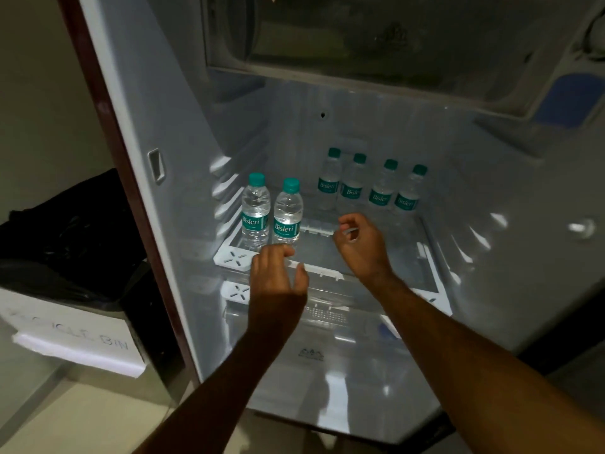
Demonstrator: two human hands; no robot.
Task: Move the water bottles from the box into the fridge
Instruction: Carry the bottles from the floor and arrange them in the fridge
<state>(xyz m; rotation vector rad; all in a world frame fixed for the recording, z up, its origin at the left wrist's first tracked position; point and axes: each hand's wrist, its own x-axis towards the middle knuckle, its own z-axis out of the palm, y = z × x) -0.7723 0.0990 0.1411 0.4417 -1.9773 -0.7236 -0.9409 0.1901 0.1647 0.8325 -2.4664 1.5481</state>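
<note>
Glass shelf (327, 253) with a white plastic rim fills the fridge (183, 132). My left hand (278, 273) hovers at its front edge, fingers loosely curled, holding nothing; my right hand (360, 244) likewise, over bare glass. Two clear ribbed Bisleri bottles (271, 213), green-capped, stand front-left, just beside my left fingertips. Four more bottles (371, 185) line the back wall.

Two bare forearms are showing, entering from about 6 and 4 o'clock. The left hand (276, 276) and the right hand (360, 244) are wearing no gloves, rings, watch or visible sleeves; both wrists are showing bare.
</note>
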